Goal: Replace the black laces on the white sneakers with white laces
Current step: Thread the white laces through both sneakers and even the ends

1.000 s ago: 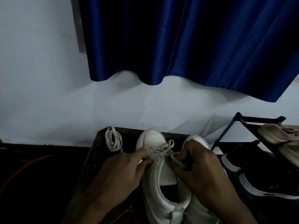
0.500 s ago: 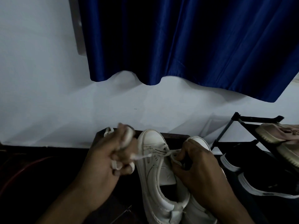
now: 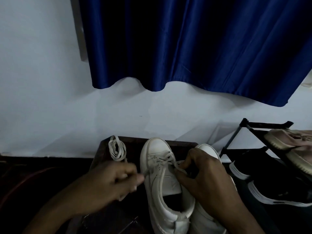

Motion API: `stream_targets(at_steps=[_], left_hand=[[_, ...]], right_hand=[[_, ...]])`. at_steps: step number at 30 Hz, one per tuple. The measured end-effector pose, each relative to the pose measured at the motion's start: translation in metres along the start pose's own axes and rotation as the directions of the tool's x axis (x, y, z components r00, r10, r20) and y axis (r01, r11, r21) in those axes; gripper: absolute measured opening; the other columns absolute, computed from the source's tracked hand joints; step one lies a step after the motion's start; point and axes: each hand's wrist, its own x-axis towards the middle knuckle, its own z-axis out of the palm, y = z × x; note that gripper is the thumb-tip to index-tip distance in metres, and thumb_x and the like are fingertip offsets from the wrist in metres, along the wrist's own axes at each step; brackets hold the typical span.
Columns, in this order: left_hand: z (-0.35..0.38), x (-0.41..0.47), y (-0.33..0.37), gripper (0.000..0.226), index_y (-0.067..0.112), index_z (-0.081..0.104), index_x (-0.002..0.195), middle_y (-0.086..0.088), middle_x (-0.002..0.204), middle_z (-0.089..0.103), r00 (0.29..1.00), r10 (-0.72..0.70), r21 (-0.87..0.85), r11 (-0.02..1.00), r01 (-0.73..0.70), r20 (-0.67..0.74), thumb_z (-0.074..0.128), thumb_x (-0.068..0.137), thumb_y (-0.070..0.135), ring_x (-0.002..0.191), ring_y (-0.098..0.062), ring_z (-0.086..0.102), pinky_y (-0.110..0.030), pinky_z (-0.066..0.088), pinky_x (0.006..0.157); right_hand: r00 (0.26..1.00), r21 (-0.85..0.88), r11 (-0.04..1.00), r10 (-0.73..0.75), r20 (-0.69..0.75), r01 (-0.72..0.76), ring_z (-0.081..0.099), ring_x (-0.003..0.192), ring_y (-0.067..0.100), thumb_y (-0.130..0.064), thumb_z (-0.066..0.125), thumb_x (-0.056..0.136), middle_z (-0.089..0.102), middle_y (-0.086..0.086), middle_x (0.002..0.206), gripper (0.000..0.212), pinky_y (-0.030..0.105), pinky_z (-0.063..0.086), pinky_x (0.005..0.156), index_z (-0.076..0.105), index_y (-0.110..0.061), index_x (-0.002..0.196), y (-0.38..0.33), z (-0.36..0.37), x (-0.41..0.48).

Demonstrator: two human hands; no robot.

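Dim room: white wall (image 3: 42, 98), blue curtain (image 3: 185, 48) hanging over it. Dark table (image 3: 103, 149) stands against the wall and carries the work.

Count:
- White sneakers, two, side by side, toes to the far wall. Left sneaker (image 3: 157, 149) in full view; right sneaker (image 3: 208, 150) mostly hidden behind the right hand.
- White laces, two. One lace (image 3: 162, 160) crisscrossed through the far eyelets of the left sneaker. One coil (image 3: 116, 150), unused, at the table's far left corner.
- Black laces: none in view.
- Rack (image 3: 263, 125) at right: two pale shoes (image 3: 287, 139) above, two black shoes (image 3: 270, 196) with white soles below.

Hands:
- Left hand (image 3: 111, 181), blurred, fingers curled, pinching one free end of the lace just left of the sneaker; the strand runs taut to the eyelets.
- Right hand (image 3: 209, 176), thumb and fingers curled, pinching the other strand at the sneaker's right eyelet row.

Step, as judged: relacing the left sneaker in white, roughly the lower rows done, upper eyelets open.

Next move likely calls for pulling the slack even, then feeding a tip through the next eyelet up. The coil presumably waits for the right sneaker, whose lacing cannot be seen.
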Motion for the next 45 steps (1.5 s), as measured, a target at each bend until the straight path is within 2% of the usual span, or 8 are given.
stream_targets(at_steps=[9,13,18,22,26,32,38,45], left_hand=[[0.015,0.006,-0.02,0.054,0.035,0.044,0.073,0.019,0.084,0.051,0.998,0.058,0.516,0.855,-0.041,-0.016,0.027,0.074,0.086,0.079,0.001,0.055,-0.022,0.042,0.068],[0.019,0.01,-0.016,0.051,0.037,0.042,0.081,0.02,0.092,0.043,0.974,0.147,0.624,0.781,-0.007,-0.173,0.02,0.079,0.083,0.082,0.005,0.049,-0.019,0.034,0.062],[0.022,0.015,0.018,0.015,0.037,0.05,0.09,0.027,0.096,0.056,0.852,0.264,0.422,0.905,-0.057,-0.453,0.047,0.094,0.052,0.083,0.002,0.056,-0.025,0.042,0.071],[0.03,0.024,0.044,0.003,0.036,0.056,0.095,0.023,0.094,0.064,0.827,0.222,0.186,0.972,-0.145,-0.516,0.056,0.094,0.039,0.081,-0.006,0.064,-0.03,0.052,0.07],[0.03,0.038,0.074,0.021,0.037,0.057,0.114,0.018,0.099,0.061,0.815,0.221,0.039,0.971,-0.237,-0.536,0.059,0.094,0.031,0.082,-0.004,0.06,-0.01,0.044,0.068],[0.024,0.078,0.091,0.034,0.022,0.071,0.096,0.009,0.107,0.051,0.928,0.271,0.127,0.961,-0.246,-0.254,0.044,0.098,0.042,0.105,-0.007,0.054,-0.025,0.045,0.093],[0.006,0.077,0.057,0.032,0.019,0.066,0.08,0.008,0.09,0.063,0.869,-0.093,-0.308,0.949,-0.071,-0.487,0.045,0.103,0.022,0.08,-0.008,0.056,-0.025,0.041,0.064],[0.01,0.083,0.044,0.032,0.013,0.066,0.084,-0.006,0.084,0.06,0.836,-0.234,-0.395,0.918,0.022,-0.496,0.043,0.105,0.024,0.073,-0.016,0.052,-0.028,0.035,0.054]], right_hand=[[1.0,0.208,0.978,0.004,0.025,-0.009,0.063,0.086,0.0,-0.052,0.056,0.083,0.067,-0.021,0.09,0.024,0.013,0.046,0.073,0.069,-0.034,0.089,0.007,-0.054,0.016],[0.923,-0.079,0.997,0.029,0.384,0.002,0.057,0.099,0.0,-0.046,0.058,0.092,0.063,-0.013,0.108,0.021,0.024,0.047,0.088,0.07,-0.031,0.102,0.034,-0.061,0.033],[0.886,-0.159,0.986,0.111,0.451,-0.043,0.063,0.077,0.013,-0.045,0.055,0.096,0.066,-0.005,0.081,0.033,0.035,0.053,0.076,0.064,-0.026,0.07,0.031,-0.048,0.045],[0.972,0.149,0.983,0.074,0.223,-0.109,0.056,0.054,0.007,-0.045,0.054,0.096,0.061,-0.006,0.057,0.036,0.025,0.045,0.061,0.062,-0.021,0.07,0.012,-0.056,0.052],[0.976,0.689,0.708,0.005,0.217,-0.156,0.054,0.065,0.009,-0.022,0.058,0.097,0.061,-0.005,0.064,0.013,0.021,0.043,0.064,0.063,-0.01,0.101,-0.007,-0.065,0.055],[0.991,0.765,0.642,-0.074,0.115,-0.04,0.051,0.072,0.022,-0.003,0.053,0.098,0.062,0.003,0.073,0.009,0.026,0.043,0.064,0.052,-0.012,0.102,-0.009,-0.068,0.055],[0.983,0.799,0.576,0.04,0.181,-0.171,0.044,0.058,0.009,-0.024,0.056,0.088,0.049,-0.004,0.062,0.017,0.022,0.041,0.055,0.058,-0.015,0.102,0.046,-0.121,0.047],[0.998,0.998,-0.055,0.05,-0.039,0.041,0.043,0.056,-0.001,-0.019,0.067,0.081,0.054,-0.015,0.077,0.024,0.012,0.044,0.055,0.061,-0.028,0.102,0.114,-0.173,0.028]])
